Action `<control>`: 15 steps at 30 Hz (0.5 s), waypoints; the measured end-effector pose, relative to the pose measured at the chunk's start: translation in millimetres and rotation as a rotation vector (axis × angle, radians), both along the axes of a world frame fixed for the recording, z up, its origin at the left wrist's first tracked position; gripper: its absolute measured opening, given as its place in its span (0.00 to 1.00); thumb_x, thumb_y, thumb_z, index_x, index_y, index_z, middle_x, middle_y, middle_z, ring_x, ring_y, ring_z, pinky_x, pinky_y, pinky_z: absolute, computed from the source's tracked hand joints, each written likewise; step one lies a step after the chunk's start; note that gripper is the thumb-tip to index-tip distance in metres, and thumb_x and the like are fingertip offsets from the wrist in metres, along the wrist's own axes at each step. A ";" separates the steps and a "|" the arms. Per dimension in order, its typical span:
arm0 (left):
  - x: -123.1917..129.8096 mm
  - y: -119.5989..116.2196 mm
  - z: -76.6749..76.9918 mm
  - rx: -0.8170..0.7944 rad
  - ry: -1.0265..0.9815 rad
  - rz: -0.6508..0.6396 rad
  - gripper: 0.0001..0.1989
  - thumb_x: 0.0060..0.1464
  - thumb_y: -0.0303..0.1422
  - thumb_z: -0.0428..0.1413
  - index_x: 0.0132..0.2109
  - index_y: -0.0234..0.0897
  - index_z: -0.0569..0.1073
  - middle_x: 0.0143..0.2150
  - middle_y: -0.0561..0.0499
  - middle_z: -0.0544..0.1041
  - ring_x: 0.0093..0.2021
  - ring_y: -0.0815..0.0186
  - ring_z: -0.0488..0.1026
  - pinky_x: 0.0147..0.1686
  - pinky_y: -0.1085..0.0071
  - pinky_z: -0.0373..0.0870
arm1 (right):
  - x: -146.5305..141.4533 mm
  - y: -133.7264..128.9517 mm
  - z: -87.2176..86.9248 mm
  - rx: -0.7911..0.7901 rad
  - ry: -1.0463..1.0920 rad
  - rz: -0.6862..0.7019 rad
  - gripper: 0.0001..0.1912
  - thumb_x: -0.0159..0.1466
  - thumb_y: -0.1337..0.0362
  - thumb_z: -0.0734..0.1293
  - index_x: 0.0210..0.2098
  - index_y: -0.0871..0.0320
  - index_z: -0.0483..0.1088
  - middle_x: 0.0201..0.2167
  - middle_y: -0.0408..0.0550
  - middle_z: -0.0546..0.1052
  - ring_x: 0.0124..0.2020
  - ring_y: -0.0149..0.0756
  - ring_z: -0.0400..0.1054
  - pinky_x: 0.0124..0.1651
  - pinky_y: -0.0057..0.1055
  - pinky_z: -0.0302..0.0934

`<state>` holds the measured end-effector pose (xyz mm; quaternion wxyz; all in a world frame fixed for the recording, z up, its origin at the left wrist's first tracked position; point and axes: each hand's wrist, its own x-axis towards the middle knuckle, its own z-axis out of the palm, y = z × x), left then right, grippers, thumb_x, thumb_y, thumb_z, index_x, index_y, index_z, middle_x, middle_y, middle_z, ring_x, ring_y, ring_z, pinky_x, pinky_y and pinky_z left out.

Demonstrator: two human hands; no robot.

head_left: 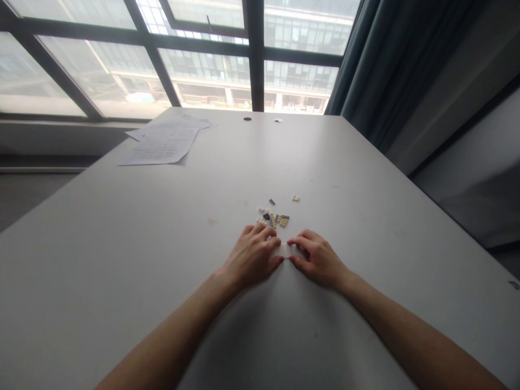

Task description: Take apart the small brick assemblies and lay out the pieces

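Note:
Between my two hands, low over the white table (pixel 227 189), is a small whitish flat piece (pixel 286 251); its kind does not show clearly. My left hand (pixel 258 252) has its thumb and fingers closed on the left end. From the other side, my right hand (pixel 314 254) pinches the right end, its fingers curled. Most of the piece lies behind the fingertips. Just beyond my left fingers lies a loose pile of small toy building bricks (pixel 283 221) in tan, white and dark grey.
A dark grey brick (pixel 272 201) and a white brick (pixel 296 198) lie apart, past the pile. Printed paper sheets (pixel 162 143) rest at the table's far left. Beyond the far edge are windows, with a dark blue curtain (pixel 377 65) at right.

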<state>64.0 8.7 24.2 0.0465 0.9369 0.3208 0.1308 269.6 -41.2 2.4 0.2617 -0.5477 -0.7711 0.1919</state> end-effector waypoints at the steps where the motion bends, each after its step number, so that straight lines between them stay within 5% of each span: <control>1: 0.1 0.1 0.2 -0.004 -0.007 0.000 0.10 0.55 0.39 0.58 0.40 0.37 0.75 0.45 0.46 0.75 0.49 0.55 0.66 0.49 0.57 0.62 | -0.4 0.1 -0.2 0.004 -0.004 0.000 0.13 0.59 0.66 0.69 0.45 0.55 0.72 0.40 0.48 0.72 0.40 0.38 0.67 0.44 0.35 0.63; 11: -1.1 1.4 -2.4 -0.019 -0.067 0.022 0.15 0.55 0.43 0.58 0.46 0.39 0.74 0.45 0.46 0.76 0.50 0.56 0.68 0.50 0.58 0.62 | -1.7 -0.2 -1.5 0.025 -0.010 0.000 0.15 0.60 0.65 0.69 0.47 0.54 0.71 0.40 0.49 0.72 0.41 0.39 0.67 0.46 0.36 0.62; 15: -7.8 17.7 4.9 0.014 -0.121 0.139 0.14 0.57 0.40 0.57 0.48 0.40 0.73 0.47 0.47 0.76 0.49 0.57 0.68 0.49 0.59 0.63 | -1.6 -0.8 -1.6 0.019 -0.008 -0.003 0.15 0.60 0.66 0.68 0.48 0.55 0.70 0.40 0.48 0.72 0.39 0.38 0.66 0.44 0.35 0.62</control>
